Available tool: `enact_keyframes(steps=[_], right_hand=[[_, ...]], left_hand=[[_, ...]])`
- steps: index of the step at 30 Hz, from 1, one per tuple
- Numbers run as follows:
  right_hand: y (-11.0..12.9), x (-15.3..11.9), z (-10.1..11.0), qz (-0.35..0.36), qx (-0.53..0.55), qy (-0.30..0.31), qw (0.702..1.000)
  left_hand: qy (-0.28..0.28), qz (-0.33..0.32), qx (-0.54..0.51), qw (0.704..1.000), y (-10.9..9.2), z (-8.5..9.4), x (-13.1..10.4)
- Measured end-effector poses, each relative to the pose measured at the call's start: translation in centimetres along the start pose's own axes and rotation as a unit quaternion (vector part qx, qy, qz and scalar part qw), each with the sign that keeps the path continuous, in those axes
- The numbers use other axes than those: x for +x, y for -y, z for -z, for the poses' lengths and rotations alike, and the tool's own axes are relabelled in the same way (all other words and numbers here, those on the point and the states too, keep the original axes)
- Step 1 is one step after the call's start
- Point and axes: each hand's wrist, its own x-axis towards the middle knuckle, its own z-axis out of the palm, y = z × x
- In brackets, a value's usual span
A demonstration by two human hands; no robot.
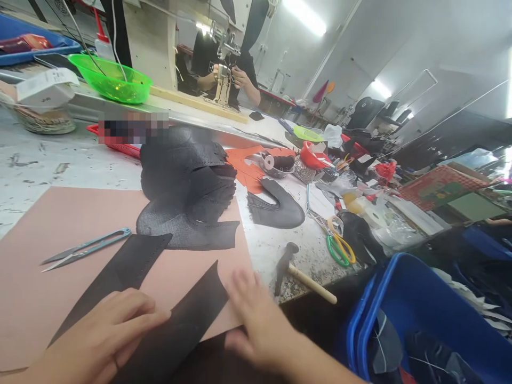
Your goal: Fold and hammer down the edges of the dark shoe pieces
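Observation:
On a pink sheet (36,229) lie two long dark leather pieces, one at the left (120,266) and one nearer the middle (200,304). My left hand (116,330) rests over them, its fingers bent and pressed together at the edge of the nearer piece; whether it pinches the leather is unclear. To the right of that piece, my right hand (256,314) is spread and slightly blurred, with nothing in it, at the sheet's right edge. Thread snips (88,248) lie left on the sheet. Behind them is a pile of black leather pieces (184,181).
A hammer (310,282) and scissors (338,242) lie to the right, near the table edge. A blue bin (424,298) stands at the lower right. Farther back are a green tray (114,80), orange pieces (246,165) and a person at a sewing machine (226,69).

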Motion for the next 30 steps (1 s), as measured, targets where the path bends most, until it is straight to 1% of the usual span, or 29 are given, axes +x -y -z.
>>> enact_keyframes(steps=[1, 2, 3, 4, 5, 6, 7, 8, 9, 11, 13, 15, 17, 18, 20, 22, 24, 27, 28, 30], right_hand=[[0.0, -1.0, -0.7, 0.085, 0.023, -0.009, 0.996], [-0.2, -2.2, -1.1, 0.145, 0.052, -0.021, 0.988], [-0.6, -3.4, -1.1, 0.157, 0.071, -0.038, 0.984], [-1.4, -4.6, -0.9, 0.12, 0.068, -0.067, 0.988], [-2.4, -5.6, -0.7, 0.037, 0.042, -0.101, 0.993], [-3.5, -6.3, -0.4, -0.074, -0.007, -0.139, 0.987], [-4.7, -6.8, -0.3, -0.169, -0.064, -0.163, 0.97], [-5.9, -7.0, -0.2, -0.226, -0.105, -0.172, 0.953], [-6.9, -7.0, -0.2, -0.257, -0.131, -0.167, 0.943], [-8.0, -6.1, 0.1, -0.281, -0.142, -0.137, 0.939], [-7.7, -4.5, 0.8, -0.309, -0.133, -0.111, 0.935], [-6.1, -2.5, 2.1, -0.339, -0.115, -0.096, 0.929], [-4.0, -0.4, 3.4, -0.328, -0.071, -0.07, 0.94], [-2.9, 0.7, 4.0, -0.302, -0.042, -0.044, 0.951], [-1.1, 2.6, 4.9, -0.239, 0.002, 0.03, 0.971], [-0.1, 4.1, 5.4, -0.189, 0.019, 0.108, 0.976], [0.4, 5.2, 5.5, -0.163, 0.008, 0.155, 0.974], [0.8, 6.2, 5.7, -0.125, -0.013, 0.17, 0.977], [1.0, 6.5, 5.7, -0.112, -0.016, 0.168, 0.979], [1.6, 7.3, 5.7, -0.089, -0.013, 0.15, 0.985]], left_hand=[[0.006, 0.008, 0.009, 1.0, 0.1, -0.1, -0.2], [0.015, 0.014, 0.017, 1.0, 0.3, -0.1, -0.4], [0.025, 0.019, 0.021, 0.999, 0.5, -0.3, -0.6], [0.031, 0.023, 0.023, 0.999, 0.7, -0.4, -0.6], [0.033, 0.027, 0.027, 0.999, 0.8, -0.6, -0.5], [0.029, 0.03, 0.033, 0.999, 0.8, -0.9, -0.3], [0.021, 0.031, 0.041, 0.998, 0.7, -1.2, 0.1], [0.012, 0.03, 0.051, 0.998, 0.4, -1.6, 0.6], [0.003, 0.026, 0.062, 0.998, 0.0, -2.0, 1.2], [-0.008, 0.018, 0.077, 0.997, -1.1, -2.7, 2.4], [-0.005, 0.018, 0.084, 0.996, -2.1, -3.3, 3.3], [0.015, 0.026, 0.084, 0.996, -2.7, -3.6, 3.8], [0.043, 0.032, 0.079, 0.995, -2.9, -3.4, 4.0], [0.057, 0.034, 0.074, 0.995, -2.8, -3.2, 3.9], [0.096, 0.027, 0.057, 0.993, -2.6, -2.6, 3.8], [0.138, 0.011, 0.048, 0.989, -2.3, -1.7, 3.7], [0.179, -0.003, 0.043, 0.983, -2.0, -0.7, 3.6], [0.218, 0.008, 0.023, 0.976, -1.3, 0.3, 3.6], [0.217, 0.02, 0.019, 0.976, -1.0, 0.5, 3.6], [0.184, 0.069, 0.036, 0.98, -0.6, 0.5, 3.8]])
